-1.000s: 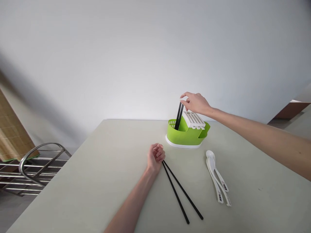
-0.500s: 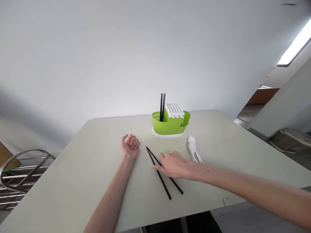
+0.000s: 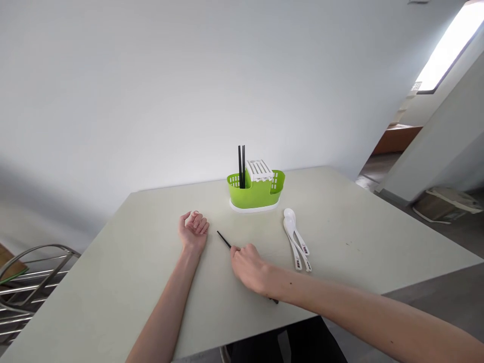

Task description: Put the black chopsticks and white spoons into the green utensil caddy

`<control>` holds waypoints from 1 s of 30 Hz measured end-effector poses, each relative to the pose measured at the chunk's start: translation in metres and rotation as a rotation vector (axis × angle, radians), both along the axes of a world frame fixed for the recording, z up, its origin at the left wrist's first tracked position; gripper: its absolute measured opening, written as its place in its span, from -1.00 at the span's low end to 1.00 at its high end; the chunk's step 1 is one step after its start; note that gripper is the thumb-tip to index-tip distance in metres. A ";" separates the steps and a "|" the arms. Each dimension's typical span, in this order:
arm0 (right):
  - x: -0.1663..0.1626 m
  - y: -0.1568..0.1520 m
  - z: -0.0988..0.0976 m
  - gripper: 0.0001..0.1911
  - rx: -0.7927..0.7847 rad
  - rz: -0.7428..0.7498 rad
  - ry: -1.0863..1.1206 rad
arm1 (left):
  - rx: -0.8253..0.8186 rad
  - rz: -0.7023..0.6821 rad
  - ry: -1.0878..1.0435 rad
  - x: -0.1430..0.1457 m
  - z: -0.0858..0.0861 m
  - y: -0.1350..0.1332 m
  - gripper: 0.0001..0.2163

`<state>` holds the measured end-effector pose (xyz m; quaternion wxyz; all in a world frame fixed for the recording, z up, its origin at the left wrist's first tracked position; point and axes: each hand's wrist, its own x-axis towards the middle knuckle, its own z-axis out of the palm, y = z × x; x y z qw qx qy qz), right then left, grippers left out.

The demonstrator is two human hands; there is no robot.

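Note:
My right hand [image 3: 249, 268] is closed around a pair of black chopsticks [image 3: 223, 238] low over the table. Their thin tips stick out past my fingers toward the far left, and a dark end shows below my wrist; the middle is hidden by the hand. To the left, my left hand [image 3: 193, 233] rests palm up on the tabletop, its fingers loosely curled and holding nothing. Beyond both hands stands a green cutlery caddy [image 3: 255, 195] with a white slotted top and white base. More black chopsticks [image 3: 241, 169] stand upright in its left compartment.
Several white spoons [image 3: 297, 239] lie overlapped on the table right of my right hand. The pale table [image 3: 124, 272] backs onto a white wall [image 3: 181, 101]. A metal-barred rack or chair [image 3: 38, 272] stands beyond the table's left edge.
My right hand has closed on the chopsticks, which lay spread apart in a narrow V and now lie together in it. My left hand keeps its pose; the view has shifted slightly right.

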<state>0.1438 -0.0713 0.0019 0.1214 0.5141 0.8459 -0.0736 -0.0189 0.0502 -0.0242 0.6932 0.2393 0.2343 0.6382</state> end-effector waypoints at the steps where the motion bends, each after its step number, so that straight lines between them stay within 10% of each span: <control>1: 0.002 0.000 -0.001 -0.60 0.003 -0.011 0.016 | 0.004 0.002 0.007 0.000 0.000 0.000 -0.85; 8: 0.035 0.012 -0.012 -0.75 0.027 -0.102 0.207 | 0.093 -0.040 0.382 0.013 0.001 -0.003 -0.79; 18: 0.053 0.021 -0.050 -0.75 -0.126 -0.354 1.273 | 0.303 -0.273 1.062 0.040 -0.002 -0.029 -0.55; 30: 0.054 0.019 -0.057 -0.66 -0.222 -0.312 1.380 | 0.270 -0.328 1.113 0.044 0.000 -0.031 -0.50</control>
